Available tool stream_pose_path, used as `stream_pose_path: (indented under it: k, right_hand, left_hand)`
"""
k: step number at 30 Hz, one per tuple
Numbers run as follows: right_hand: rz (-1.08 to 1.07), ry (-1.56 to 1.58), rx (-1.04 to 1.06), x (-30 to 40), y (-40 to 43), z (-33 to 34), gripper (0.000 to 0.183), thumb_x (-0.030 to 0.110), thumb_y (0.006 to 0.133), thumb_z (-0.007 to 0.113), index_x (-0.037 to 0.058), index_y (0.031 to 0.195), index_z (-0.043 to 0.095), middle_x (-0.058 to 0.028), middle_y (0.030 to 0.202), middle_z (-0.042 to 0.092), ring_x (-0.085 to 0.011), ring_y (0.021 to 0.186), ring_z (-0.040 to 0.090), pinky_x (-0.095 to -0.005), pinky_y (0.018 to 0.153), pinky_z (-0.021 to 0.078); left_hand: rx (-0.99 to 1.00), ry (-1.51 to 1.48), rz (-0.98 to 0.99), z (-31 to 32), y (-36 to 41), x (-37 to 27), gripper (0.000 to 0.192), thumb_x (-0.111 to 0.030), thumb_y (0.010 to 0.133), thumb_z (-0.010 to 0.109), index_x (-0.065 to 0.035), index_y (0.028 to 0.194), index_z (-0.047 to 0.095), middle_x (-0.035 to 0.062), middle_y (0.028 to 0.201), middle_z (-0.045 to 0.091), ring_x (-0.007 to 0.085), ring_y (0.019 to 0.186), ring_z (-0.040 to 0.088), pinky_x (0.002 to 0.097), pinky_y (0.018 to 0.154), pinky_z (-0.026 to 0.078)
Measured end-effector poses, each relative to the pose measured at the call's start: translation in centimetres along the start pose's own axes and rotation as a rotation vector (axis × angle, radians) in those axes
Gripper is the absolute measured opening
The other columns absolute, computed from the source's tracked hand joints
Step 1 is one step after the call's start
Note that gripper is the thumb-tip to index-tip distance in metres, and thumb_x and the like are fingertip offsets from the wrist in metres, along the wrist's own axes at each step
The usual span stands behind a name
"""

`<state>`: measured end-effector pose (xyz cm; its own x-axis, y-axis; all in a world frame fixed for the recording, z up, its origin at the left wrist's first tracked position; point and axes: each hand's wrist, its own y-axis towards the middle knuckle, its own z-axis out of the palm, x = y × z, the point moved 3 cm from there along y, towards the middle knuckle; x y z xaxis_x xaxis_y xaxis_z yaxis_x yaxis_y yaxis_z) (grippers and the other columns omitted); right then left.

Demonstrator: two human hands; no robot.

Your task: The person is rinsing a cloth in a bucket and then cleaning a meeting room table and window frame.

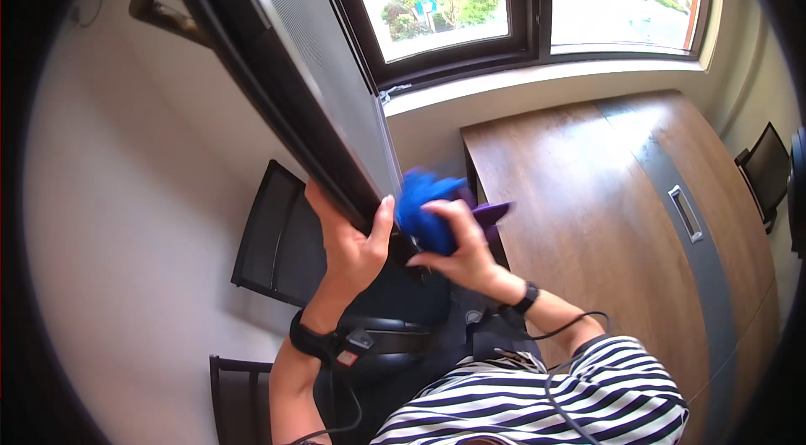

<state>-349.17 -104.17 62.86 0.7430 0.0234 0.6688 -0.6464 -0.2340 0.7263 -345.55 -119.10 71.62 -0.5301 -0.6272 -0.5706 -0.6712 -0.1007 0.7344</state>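
An inward-swung window sash (315, 130) with a dark frame and a grey mesh-like panel (321, 23) reaches from the upper left to the middle of the view. My left hand (352, 243) grips the frame near its lower corner, thumb on the panel side and fingers round the outer edge. Bunched in my right hand (466, 246) is a blue cloth (428, 209), pressed close to the panel side of that corner. A purple flap (494, 213) sticks out beyond my fingers; whether it belongs to the cloth cannot be told. Motion blurs the cloth and fingertips.
A brown wooden table (567, 193) with a grey strip and a socket flap (685, 213) stands to my right. Black chairs (271, 231) are below the sash and near the wall. A handle (170, 10) juts from the sash. Cables (557, 394) hang from both wrists.
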Motion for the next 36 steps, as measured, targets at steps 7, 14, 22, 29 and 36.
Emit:
stream_pose_path:
  k: [7, 14, 22, 29, 36]
  right_hand:
    - [0.219, 0.27, 0.106, -4.2, -1.9, 1.8, 0.043, 0.011, 0.078, 0.07, 0.0037, 0.115, 0.05, -0.0112, 0.102, 0.055, -0.0226, 0.095, 0.055, -0.0317, 0.083, 0.0436]
    - [0.599, 0.159, -0.319, -10.7, -7.0, -8.2, 0.035, 0.014, 0.085, 0.063, 0.003, 0.115, 0.051, -0.0041, 0.097, 0.059, -0.0144, 0.089, 0.056, -0.0278, 0.08, 0.0457]
    - [0.789, 0.052, -0.65, -11.2, -14.9, -16.4, 0.028, 0.016, 0.089, 0.058, 0.0046, 0.114, 0.053, -0.0019, 0.086, 0.059, -0.0087, 0.068, 0.056, -0.0216, 0.058, 0.0471]
    - [0.826, 0.038, -0.713, -13.0, -16.9, -16.4, 0.024, 0.017, 0.09, 0.058, 0.0032, 0.109, 0.054, -0.002, 0.081, 0.059, -0.0085, 0.062, 0.054, -0.0228, 0.053, 0.0461]
    - [0.879, -0.632, -0.226, -14.6, -16.2, -15.6, 0.052, 0.029, 0.083, 0.063, 0.0029, 0.124, 0.044, -0.023, 0.108, 0.054, -0.036, 0.097, 0.056, -0.0432, 0.085, 0.0455]
  left_hand:
    - [-0.064, 0.192, 0.079, -0.5, -0.3, -0.7, 0.073, 0.0, 0.077, 0.064, 0.0039, 0.128, 0.013, 0.0157, 0.108, 0.04, 0.0187, 0.094, 0.049, 0.0274, 0.076, 0.046]
    - [-0.037, 0.242, 0.063, -1.7, -0.1, 1.2, 0.085, 0.003, 0.071, 0.063, 0.0035, 0.134, 0.006, 0.0136, 0.104, 0.041, 0.0178, 0.092, 0.046, 0.0295, 0.081, 0.042]
    - [-0.256, 0.31, 0.119, 3.1, -0.7, 0.1, 0.089, -0.001, 0.073, 0.059, 0.0087, 0.137, -0.002, 0.0218, 0.127, 0.029, 0.0241, 0.108, 0.041, 0.0311, 0.096, 0.033]
    - [-0.378, 0.221, 0.17, 3.3, 0.2, -0.1, 0.069, 0.002, 0.069, 0.06, 0.007, 0.126, 0.023, 0.0119, 0.1, 0.036, 0.0179, 0.085, 0.043, 0.0281, 0.072, 0.042]
    - [-0.198, -0.016, 0.073, 0.8, -0.1, 0.8, 0.077, 0.003, 0.065, 0.061, 0.002, 0.133, 0.024, 0.0131, 0.108, 0.039, 0.0208, 0.089, 0.045, 0.0278, 0.073, 0.042]
